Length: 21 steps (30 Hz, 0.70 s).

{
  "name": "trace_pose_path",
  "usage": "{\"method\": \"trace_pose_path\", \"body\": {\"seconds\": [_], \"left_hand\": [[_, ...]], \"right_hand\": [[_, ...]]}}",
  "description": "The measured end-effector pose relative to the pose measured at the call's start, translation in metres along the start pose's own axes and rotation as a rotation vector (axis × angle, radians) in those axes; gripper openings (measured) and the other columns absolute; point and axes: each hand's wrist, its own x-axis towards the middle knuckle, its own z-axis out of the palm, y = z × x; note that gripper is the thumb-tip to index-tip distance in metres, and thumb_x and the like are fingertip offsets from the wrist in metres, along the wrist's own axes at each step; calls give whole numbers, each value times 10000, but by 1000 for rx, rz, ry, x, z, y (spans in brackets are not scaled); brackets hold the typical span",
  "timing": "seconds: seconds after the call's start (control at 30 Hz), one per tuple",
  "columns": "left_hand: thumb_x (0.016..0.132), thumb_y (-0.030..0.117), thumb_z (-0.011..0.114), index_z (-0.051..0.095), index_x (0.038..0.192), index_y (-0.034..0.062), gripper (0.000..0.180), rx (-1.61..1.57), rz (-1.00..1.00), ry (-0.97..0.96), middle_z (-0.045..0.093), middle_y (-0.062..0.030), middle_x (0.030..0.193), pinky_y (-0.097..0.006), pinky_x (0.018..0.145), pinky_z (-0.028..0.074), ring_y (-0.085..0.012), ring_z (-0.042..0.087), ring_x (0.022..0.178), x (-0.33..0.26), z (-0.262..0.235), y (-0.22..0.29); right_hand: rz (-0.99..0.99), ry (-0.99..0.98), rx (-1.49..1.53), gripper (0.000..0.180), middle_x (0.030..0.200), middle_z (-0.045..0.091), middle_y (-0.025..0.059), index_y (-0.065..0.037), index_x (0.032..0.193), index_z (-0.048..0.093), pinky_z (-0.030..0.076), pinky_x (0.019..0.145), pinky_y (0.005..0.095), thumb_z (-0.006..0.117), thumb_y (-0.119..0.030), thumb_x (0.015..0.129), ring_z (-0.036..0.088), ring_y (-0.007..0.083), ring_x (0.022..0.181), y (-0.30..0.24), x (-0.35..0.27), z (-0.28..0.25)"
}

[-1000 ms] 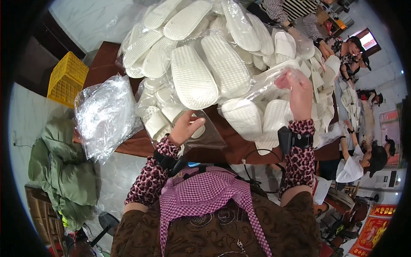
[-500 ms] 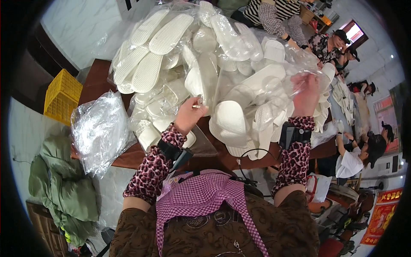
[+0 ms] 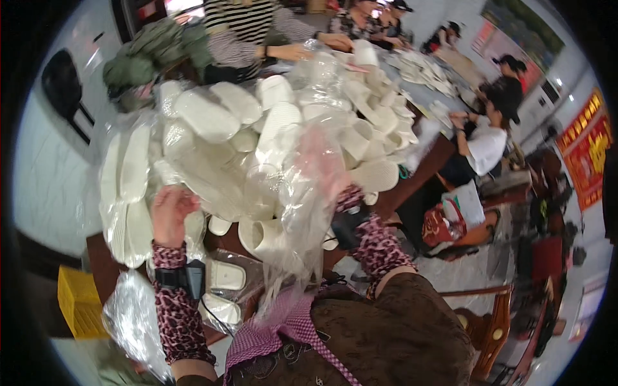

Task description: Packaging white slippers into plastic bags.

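A large heap of white slippers [image 3: 206, 116], many in clear plastic bags, lies on the brown table. At the heap's left front, my left hand [image 3: 172, 213] is closed with its fingers curled, next to a bagged white slipper; what it holds, if anything, is hidden. My right hand [image 3: 322, 161] is over the middle of the heap, blurred behind a clear plastic bag [image 3: 296, 238]. The bag hangs from this hand down over the table's front edge toward my purple checked apron [image 3: 290, 321]. Near my left wrist lies a bagged pair of white slippers [image 3: 226, 276].
A pile of clear plastic bags [image 3: 132, 315] lies at the table's left front, beside a yellow crate [image 3: 77, 302]. Across the heap, a co-worker's hand [image 3: 290, 51] reaches over the slippers. Further people sit along the right. A wooden chair [image 3: 496, 328] stands at my right.
The view has swung to the right. My right hand has come nearer with the clear plastic bag, which now hangs down in front of the heap. My left hand stays at the heap's left front.
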Motion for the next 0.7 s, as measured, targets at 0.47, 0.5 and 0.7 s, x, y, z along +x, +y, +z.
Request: {"method": "trace_pose_path", "body": {"seconds": [0.47,0.5,0.7], "left_hand": [[908,128,516,545,956,-22,160,-389,48,-252,576,-203,1093,-374,934,463,-283,548,1080,59,79,87],[915,130,507,539,959,-21,160,-380,62,-263,571,-209,1115,-358,912,479,-269,555,1072,54,83,88],[941,155,470,525,952,4,161,-414,11,-201,554,-211,1165,-331,861,506,-241,586,1002,42,83,93]], "right_hand": [[-284,130,-669,308,1111,585,55,3,1172,541,423,855,267,541,-89,878,547,118,962,59,2,-52],[-275,117,-664,308,1111,585,55,3,1172,541,423,855,267,541,-89,878,547,118,962,55,5,-52],[-337,184,-1199,227,1010,592,11,5,1076,600,399,844,227,548,-106,884,518,75,932,41,35,-67]]}}
